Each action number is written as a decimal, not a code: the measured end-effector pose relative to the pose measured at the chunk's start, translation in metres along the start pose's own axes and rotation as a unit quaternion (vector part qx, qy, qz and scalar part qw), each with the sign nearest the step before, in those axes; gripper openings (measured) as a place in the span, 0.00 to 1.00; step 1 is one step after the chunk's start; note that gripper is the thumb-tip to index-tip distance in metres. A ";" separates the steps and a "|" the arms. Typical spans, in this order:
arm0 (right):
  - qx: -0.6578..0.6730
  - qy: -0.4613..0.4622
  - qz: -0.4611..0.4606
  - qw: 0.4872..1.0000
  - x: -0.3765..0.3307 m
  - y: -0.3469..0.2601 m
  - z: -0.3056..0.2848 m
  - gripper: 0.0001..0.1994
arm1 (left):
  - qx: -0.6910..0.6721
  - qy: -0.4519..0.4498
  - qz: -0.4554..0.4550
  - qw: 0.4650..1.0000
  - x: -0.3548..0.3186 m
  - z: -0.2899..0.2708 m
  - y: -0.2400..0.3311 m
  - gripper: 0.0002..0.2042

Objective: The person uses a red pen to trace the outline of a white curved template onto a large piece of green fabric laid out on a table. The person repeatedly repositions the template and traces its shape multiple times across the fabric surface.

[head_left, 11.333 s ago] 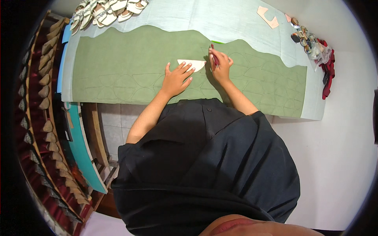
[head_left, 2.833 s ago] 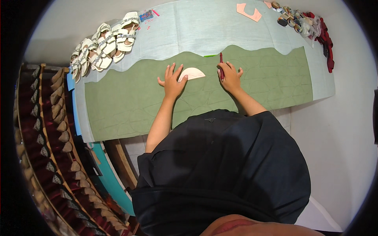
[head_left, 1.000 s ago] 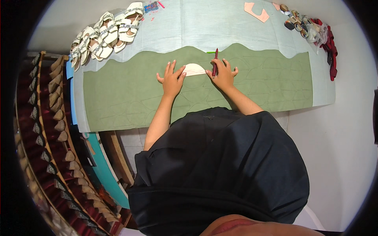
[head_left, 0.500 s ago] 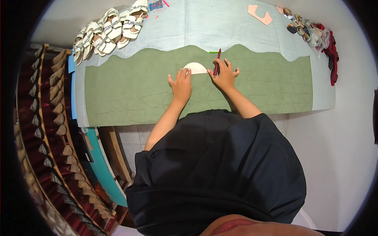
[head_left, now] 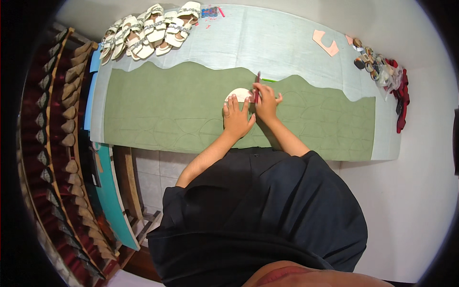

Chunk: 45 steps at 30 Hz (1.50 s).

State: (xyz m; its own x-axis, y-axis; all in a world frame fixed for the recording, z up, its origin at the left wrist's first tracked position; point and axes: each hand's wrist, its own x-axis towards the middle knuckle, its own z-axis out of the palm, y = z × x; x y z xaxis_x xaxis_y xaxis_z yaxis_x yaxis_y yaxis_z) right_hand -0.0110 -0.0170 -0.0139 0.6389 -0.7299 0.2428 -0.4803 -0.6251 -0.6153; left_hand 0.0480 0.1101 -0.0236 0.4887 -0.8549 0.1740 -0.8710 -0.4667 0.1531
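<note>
A wide sheet of olive-green material (head_left: 158, 100), its far edge wavy, lies across the table and carries faint drawn curved outlines. Near its middle rests a white half-round template (head_left: 237, 93). My left hand (head_left: 236, 120) presses flat on the template's near side with its fingers spread. My right hand (head_left: 267, 106) grips a dark red pen (head_left: 258, 81), held upright at the template's right end. The pen's lower tip is hidden by my fingers. Just beyond this hand lies a thin bright green stick-like object (head_left: 268, 80) by the sheet's far edge.
White sandals (head_left: 155, 29) are heaped at the far left, beside a small blue patterned item (head_left: 209, 12). A pink cut-out piece (head_left: 326, 43) lies at the far right, near bottles (head_left: 366, 57) and dark red cloth (head_left: 402, 103). Racks of shoe forms (head_left: 71, 112) stand left.
My left hand has shifted right along the template, its thumb now near my right hand. My right hand has brought the pen to the template's right end. The whole view has tilted.
</note>
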 end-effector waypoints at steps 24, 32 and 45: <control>0.128 -0.181 -0.077 0.972 0.050 -0.035 0.029 0.09 | -0.018 -0.051 -0.025 0.998 -0.002 -0.004 0.001 0.27; 0.066 -0.143 -0.114 0.981 0.051 -0.033 0.032 0.09 | -0.021 -0.044 -0.024 0.999 -0.001 -0.004 -0.001 0.27; 0.034 -0.058 -0.057 0.996 0.064 -0.010 0.021 0.08 | 0.009 -0.048 -0.014 0.999 -0.002 0.000 -0.005 0.28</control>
State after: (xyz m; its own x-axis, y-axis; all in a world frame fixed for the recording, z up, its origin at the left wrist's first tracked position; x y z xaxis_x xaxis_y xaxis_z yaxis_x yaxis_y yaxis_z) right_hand 0.0469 -0.0515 -0.0077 0.7536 -0.6164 0.2282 -0.3617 -0.6788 -0.6390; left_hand 0.0511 0.1142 -0.0245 0.5065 -0.8589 0.0763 -0.8584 -0.4939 0.1386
